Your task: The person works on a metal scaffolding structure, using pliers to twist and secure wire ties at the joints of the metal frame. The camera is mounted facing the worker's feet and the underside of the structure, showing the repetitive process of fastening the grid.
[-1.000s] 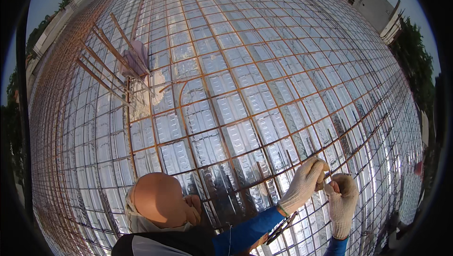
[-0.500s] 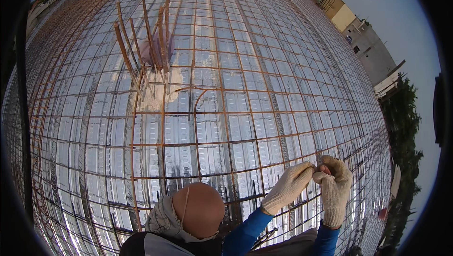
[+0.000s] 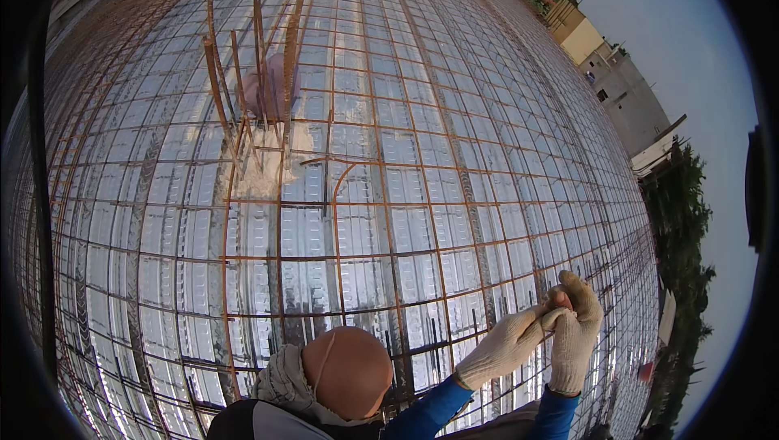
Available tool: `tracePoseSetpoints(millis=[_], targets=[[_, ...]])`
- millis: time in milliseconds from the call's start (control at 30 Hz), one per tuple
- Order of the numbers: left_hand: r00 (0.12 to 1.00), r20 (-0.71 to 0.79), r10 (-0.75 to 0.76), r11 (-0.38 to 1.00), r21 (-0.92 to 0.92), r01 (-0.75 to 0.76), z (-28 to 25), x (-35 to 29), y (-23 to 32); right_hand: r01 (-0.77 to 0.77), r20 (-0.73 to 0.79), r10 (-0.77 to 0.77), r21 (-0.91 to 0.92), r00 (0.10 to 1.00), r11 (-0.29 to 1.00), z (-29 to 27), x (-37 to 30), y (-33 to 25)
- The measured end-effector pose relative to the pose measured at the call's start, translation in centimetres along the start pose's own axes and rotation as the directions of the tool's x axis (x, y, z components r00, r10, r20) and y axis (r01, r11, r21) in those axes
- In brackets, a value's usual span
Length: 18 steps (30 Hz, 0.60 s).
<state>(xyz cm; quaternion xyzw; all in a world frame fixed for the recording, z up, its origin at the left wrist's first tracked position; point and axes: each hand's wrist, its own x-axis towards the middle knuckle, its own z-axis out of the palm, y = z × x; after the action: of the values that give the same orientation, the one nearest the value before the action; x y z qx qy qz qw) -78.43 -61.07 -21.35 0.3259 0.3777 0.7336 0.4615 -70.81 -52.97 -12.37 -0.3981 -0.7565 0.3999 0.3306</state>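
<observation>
Off-white knitted gloves cover both my hands, with blue sleeves behind them. My left hand (image 3: 507, 347) reaches over to the right, its fingers closed and touching my right hand (image 3: 573, 334) near the thumb. The right hand is upright with its fingers curled inward. A bare fingertip (image 3: 561, 300) shows between the gloves. What the fingers pinch, if anything, is too small to make out. Beneath the hands spreads a grid of thin steel reinforcing bars (image 3: 373, 257) over ribbed, shiny metal decking (image 3: 363, 233).
Several rusty bars (image 3: 217, 83) stand upright at the upper left, around pale rubble (image 3: 264, 168), with a purplish rounded thing (image 3: 272, 87) among them. A smooth rounded form (image 3: 345, 371) with a cord and patterned grey cloth (image 3: 286, 379) sits low in view. Buildings (image 3: 625, 103) and trees (image 3: 677, 205) lie beyond the right edge.
My left hand has shifted right and slightly down, and now overlaps my right hand more. The view has turned a little, and the purplish thing shows more between the upright bars.
</observation>
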Motion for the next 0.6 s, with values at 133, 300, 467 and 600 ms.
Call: tracePoseSetpoints(millis=[133, 300, 467, 600], targets=[[0.989, -0.068, 0.13, 0.989, 0.083, -0.124, -0.7, 0.4, -1.4, 0.075, -0.041, -0.073, 0.041, 0.997, 0.996, 0.6, 1.1, -0.6], [0.987, -0.073, 0.142, 0.986, 0.095, -0.135, -1.1, 0.4, -1.4, -0.056, 0.17, 0.045, 0.057, 0.984, 0.997, 0.5, 2.4, -1.1], [0.991, -0.107, 0.077, 0.995, 0.075, -0.07, -1.2, 0.1, -0.9, -0.011, 0.144, 0.02, -0.064, 0.989, 0.998, 0.3, 2.1, -0.2], [0.978, -0.158, 0.135, 0.99, 0.062, -0.127, -1.1, 0.0, -1.0, -0.03, 0.211, 0.045, -0.07, 0.976, 0.997, -0.1, 1.7, 0.0]])
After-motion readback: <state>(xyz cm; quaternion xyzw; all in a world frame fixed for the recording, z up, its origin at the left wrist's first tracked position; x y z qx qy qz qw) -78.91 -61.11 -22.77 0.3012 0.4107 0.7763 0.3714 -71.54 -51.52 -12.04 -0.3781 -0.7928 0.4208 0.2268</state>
